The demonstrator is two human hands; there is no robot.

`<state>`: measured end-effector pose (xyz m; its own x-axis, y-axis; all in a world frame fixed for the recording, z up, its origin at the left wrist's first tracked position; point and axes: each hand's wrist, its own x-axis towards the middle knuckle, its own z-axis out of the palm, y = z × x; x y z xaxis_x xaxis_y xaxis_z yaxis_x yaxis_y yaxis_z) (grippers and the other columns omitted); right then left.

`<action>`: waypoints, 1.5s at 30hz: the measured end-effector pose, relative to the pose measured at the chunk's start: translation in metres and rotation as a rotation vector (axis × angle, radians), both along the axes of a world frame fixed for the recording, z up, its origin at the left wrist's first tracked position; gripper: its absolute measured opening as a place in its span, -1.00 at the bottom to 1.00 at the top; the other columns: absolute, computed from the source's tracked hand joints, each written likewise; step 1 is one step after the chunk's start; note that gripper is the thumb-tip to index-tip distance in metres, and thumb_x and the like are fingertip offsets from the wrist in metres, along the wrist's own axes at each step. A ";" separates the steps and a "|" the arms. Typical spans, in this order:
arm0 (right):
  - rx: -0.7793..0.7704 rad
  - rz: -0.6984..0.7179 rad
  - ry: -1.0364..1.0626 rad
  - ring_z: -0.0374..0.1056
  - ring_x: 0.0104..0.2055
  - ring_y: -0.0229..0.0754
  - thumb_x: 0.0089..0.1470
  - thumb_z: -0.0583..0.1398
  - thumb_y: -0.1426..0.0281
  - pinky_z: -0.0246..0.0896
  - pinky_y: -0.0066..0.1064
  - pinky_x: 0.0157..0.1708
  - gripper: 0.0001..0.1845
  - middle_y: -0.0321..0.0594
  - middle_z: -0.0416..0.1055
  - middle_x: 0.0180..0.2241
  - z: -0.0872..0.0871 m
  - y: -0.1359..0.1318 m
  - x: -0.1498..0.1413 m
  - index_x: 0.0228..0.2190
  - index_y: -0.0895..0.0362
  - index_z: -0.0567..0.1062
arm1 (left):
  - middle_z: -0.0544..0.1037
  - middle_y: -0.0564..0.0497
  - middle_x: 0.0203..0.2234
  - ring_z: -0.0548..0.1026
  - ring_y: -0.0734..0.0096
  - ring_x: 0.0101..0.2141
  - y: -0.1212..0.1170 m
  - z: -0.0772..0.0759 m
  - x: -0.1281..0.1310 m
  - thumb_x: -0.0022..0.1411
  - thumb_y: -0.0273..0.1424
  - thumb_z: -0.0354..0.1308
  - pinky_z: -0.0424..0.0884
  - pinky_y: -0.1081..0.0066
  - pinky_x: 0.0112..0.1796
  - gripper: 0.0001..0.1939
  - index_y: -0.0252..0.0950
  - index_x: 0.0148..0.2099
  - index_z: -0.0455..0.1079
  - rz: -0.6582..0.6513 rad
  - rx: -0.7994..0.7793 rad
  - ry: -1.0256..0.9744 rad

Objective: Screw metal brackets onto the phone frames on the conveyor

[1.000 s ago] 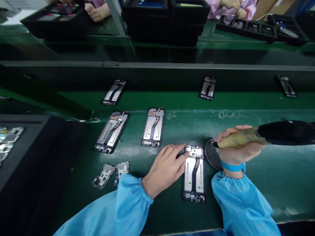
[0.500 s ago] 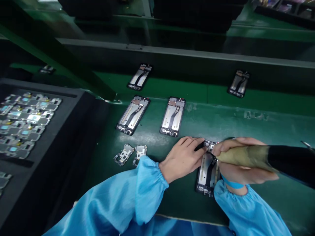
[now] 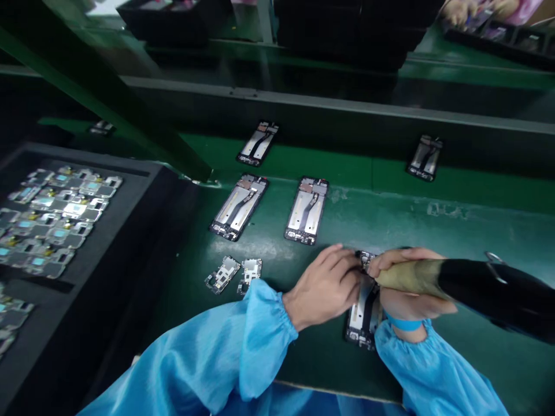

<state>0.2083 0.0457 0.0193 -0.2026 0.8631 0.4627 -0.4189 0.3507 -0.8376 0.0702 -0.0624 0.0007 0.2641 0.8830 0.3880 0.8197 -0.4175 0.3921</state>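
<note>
Green matte bench (image 3: 455, 231) w/ scuffed pale patches runs across an assembly line; a raised rail sits at its far edge, dark trays beyond. At the left edge, a big black foam tray (image 3: 130, 231) holds rows of small silvery boards. Two open phone frames (image 3: 239, 207) (image 3: 307, 210) lie mid-bench, flat rectangles w/ shiny metal plates and black flex strips; two more sit toward the far edge. Near the front edge lies the phone frame (image 3: 363, 315) being worked on, partly covered by both hands. Right hand (image 3: 407, 289) is wrapped around an electric screwdriver (image 3: 472, 286), tan taped grip, glossy black body, tip at the frame's top end. Left hand (image 3: 325, 286) presses fingertips on that same end, grasping nothing. Best, I'd judge, to pin the frame flat and keep the bit square. Two loose boards (image 3: 236, 273) lie just beside the left sleeve.
</note>
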 end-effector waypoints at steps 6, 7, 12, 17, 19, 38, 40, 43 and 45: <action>0.049 -0.402 0.036 0.34 -0.66 -0.12 0.30 0.01 -0.34 0.35 -0.21 -0.66 -0.26 -0.29 0.47 -0.54 0.016 0.037 0.032 -0.15 0.03 0.56 | 0.64 -0.18 0.21 0.61 0.14 0.18 -0.007 0.003 0.010 0.54 0.00 0.28 0.43 0.16 0.35 -0.46 -0.31 0.29 0.50 -0.265 -0.153 0.140; 0.036 -0.467 0.039 0.31 -0.68 -0.13 0.29 0.00 -0.36 0.32 -0.22 -0.68 -0.25 -0.31 0.44 -0.56 0.018 0.045 0.038 -0.18 0.03 0.54 | 0.60 -0.20 0.27 0.57 0.11 0.25 0.007 0.004 0.005 0.56 -0.06 0.27 0.39 0.13 0.38 -0.47 -0.31 0.35 0.46 -0.181 -0.183 0.189; -0.099 -0.541 -0.035 0.28 -0.70 -0.13 0.19 0.06 -0.42 0.26 -0.24 -0.70 -0.24 -0.36 0.37 -0.60 0.012 0.061 0.047 -0.21 0.01 0.49 | 0.38 -0.20 0.51 0.31 0.11 0.51 0.129 0.007 -0.026 0.69 -0.37 -0.01 0.24 0.10 0.49 -0.51 -0.33 0.54 0.32 0.130 -0.255 0.326; -0.099 -0.513 -0.057 0.29 -0.70 -0.14 0.20 0.10 -0.39 0.26 -0.26 -0.70 -0.25 -0.36 0.38 -0.60 0.002 0.056 0.040 -0.22 0.05 0.49 | 0.30 -0.36 0.53 0.28 -0.04 0.53 0.210 0.000 -0.030 0.59 -0.60 -0.17 0.21 -0.09 0.50 -0.39 -0.48 0.58 0.24 0.341 -0.272 0.321; -0.102 -0.509 -0.052 0.29 -0.71 -0.14 0.18 0.11 -0.41 0.26 -0.27 -0.71 -0.23 -0.36 0.38 -0.61 0.001 0.055 0.039 -0.23 0.06 0.50 | 0.28 -0.46 0.52 0.25 -0.13 0.54 0.219 -0.004 -0.020 0.55 -0.66 -0.21 0.13 -0.20 0.51 -0.37 -0.58 0.56 0.23 0.377 -0.220 0.311; -0.079 -0.368 -0.020 0.35 -0.67 -0.14 0.18 0.23 -0.35 0.28 -0.31 -0.68 -0.25 -0.29 0.47 -0.57 -0.003 0.047 0.041 -0.15 0.10 0.53 | 0.42 -0.26 0.42 0.47 0.02 0.31 0.308 0.001 0.088 0.64 -0.49 0.01 0.31 -0.15 0.37 -0.62 -0.29 0.36 0.44 0.168 -0.076 0.132; -0.101 -0.334 0.007 0.36 -0.69 -0.12 0.14 0.27 -0.34 0.30 -0.29 -0.68 -0.27 -0.28 0.50 -0.55 -0.007 0.051 0.045 -0.17 0.09 0.55 | 0.45 -0.17 0.42 0.44 0.13 0.34 0.269 -0.004 0.069 0.67 -0.48 -0.06 0.25 -0.09 0.41 -0.60 -0.24 0.38 0.44 0.069 -0.023 0.198; -0.102 -0.339 0.021 0.35 -0.71 -0.09 0.11 0.26 -0.33 0.28 -0.25 -0.71 -0.30 -0.30 0.47 -0.57 -0.012 0.059 0.047 -0.21 0.06 0.56 | 0.49 -0.14 0.40 0.46 0.18 0.34 0.199 -0.011 0.038 0.67 -0.50 -0.07 0.26 -0.09 0.39 -0.57 -0.22 0.40 0.44 0.003 0.052 0.300; -0.092 -0.382 -0.001 0.34 -0.72 -0.06 0.10 0.25 -0.33 0.27 -0.23 -0.72 -0.30 -0.28 0.45 -0.60 -0.012 0.062 0.046 -0.24 0.07 0.56 | 0.53 -0.12 0.36 0.50 0.18 0.31 0.148 -0.015 0.022 0.65 -0.48 0.01 0.29 -0.09 0.35 -0.59 -0.18 0.39 0.46 0.026 0.060 0.353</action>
